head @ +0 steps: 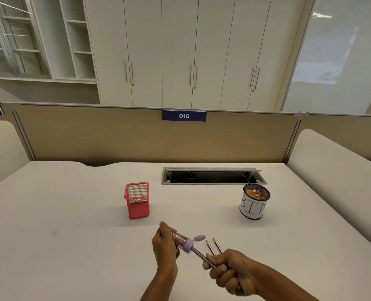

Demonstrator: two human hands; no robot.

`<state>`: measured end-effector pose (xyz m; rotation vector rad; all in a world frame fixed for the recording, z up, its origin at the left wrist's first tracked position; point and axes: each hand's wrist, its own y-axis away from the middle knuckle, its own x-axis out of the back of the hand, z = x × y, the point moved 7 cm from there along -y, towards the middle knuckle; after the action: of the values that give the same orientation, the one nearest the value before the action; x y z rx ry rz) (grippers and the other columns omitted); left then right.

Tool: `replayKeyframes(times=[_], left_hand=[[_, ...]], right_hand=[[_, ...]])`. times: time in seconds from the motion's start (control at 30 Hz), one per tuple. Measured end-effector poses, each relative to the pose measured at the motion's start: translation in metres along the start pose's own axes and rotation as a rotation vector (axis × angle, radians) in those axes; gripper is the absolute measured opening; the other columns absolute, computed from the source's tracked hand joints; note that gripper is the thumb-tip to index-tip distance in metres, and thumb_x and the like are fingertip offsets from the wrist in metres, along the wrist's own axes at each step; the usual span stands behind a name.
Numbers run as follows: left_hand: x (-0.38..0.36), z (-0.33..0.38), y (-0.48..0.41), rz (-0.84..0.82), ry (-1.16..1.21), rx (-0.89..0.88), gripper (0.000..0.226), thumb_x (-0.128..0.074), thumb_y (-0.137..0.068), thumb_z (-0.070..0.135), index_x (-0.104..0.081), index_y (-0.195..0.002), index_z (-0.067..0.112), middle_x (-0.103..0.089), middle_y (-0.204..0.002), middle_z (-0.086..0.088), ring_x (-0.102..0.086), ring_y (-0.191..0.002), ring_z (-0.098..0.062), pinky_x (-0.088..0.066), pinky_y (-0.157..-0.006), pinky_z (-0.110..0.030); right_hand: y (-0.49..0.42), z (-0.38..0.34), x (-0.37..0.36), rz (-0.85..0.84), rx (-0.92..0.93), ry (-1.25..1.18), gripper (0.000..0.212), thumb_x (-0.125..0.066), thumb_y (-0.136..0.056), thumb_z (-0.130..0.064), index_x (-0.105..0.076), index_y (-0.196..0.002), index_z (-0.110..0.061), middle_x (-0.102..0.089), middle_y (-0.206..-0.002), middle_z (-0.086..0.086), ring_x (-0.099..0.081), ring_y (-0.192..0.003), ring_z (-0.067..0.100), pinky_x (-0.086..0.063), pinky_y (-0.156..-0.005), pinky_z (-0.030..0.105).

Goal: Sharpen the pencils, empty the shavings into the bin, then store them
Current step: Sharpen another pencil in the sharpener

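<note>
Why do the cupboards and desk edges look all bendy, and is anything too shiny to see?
Head view: the wide lens bows the cupboards and the desk edges outward; glare washes over the glass wall on the right; light is soft, shadows faint; both hands look fairly sharp.

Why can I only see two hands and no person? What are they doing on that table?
The camera sits on the person's head and looks down, so you see just what they see: their own arms and hands. The left hand holds a purple sharpener with shavings inside its clear part. The right hand grips a pencil pushed into it. On the white table two more pencils lie beside the hands. Farther back stand a red mesh pencil holder, which looks empty, and a cup labelled BIN with shavings in it. The blue sign on the divider reads 016.
</note>
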<state>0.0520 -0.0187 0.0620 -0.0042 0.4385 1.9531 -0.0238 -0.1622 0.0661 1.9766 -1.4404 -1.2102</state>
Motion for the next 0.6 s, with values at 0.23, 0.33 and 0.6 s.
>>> replayKeyframes(times=[0.23, 0.33, 0.6], left_hand=[[-0.007, -0.001, -0.006, 0.032, 0.013, 0.050, 0.042, -0.032, -0.098, 0.026, -0.048, -0.063, 0.007, -0.045, -0.055, -0.009, -0.032, -0.044, -0.017, -0.027, -0.040, -0.018], [-0.010, 0.000, -0.007, 0.034, 0.032, 0.067, 0.041, -0.032, -0.098, 0.025, -0.048, -0.064, 0.007, -0.046, -0.057, -0.010, -0.033, -0.046, -0.018, -0.028, -0.046, -0.021], [-0.007, 0.001, -0.007, -0.080, -0.012, 0.008, 0.044, -0.034, -0.098, 0.027, -0.045, -0.061, 0.007, -0.041, -0.052, -0.007, -0.033, -0.045, -0.016, -0.025, -0.042, -0.018]], right_hand=[[0.034, -0.055, -0.017, 0.754, 0.814, 1.386, 0.019, -0.063, -0.083, -0.039, -0.060, -0.089, -0.021, -0.055, -0.074, -0.008, -0.052, -0.059, 0.009, -0.032, -0.049, 0.015], [0.040, -0.053, -0.032, 1.005, 0.994, 1.816, 0.029, -0.090, -0.049, -0.032, -0.066, -0.060, -0.019, -0.057, -0.054, -0.003, -0.053, -0.042, 0.010, -0.032, -0.034, 0.019], [-0.003, -0.019, 0.004, 0.183, 0.206, 0.177, 0.042, -0.046, -0.092, -0.014, -0.063, -0.054, -0.011, -0.037, -0.040, -0.005, -0.025, -0.028, 0.005, -0.018, -0.030, 0.015]])
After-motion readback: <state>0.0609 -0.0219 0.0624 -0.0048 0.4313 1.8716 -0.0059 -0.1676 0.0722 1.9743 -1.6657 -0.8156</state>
